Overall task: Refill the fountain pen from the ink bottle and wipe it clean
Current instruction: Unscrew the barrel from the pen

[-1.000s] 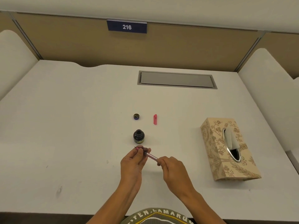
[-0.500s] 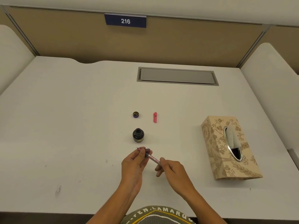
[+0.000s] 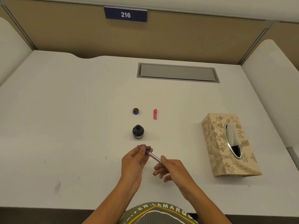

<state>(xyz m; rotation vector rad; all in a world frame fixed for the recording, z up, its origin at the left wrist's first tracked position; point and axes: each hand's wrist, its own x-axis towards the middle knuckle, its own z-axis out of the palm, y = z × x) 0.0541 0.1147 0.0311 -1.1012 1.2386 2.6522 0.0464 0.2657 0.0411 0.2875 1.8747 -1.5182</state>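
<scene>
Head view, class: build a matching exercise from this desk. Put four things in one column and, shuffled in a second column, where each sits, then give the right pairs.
Things
1. ink bottle
2. bottle cap
3. pink pen cap
4. tissue box

Places
A. far right of the desk, tissue poking out of its slot
B. lying just right of the small round lid
C. standing open, just beyond the nib of the fountain pen
D. directly behind the open bottle, apart from it

Pairs: 1-C, 2-D, 3-B, 4-A
</scene>
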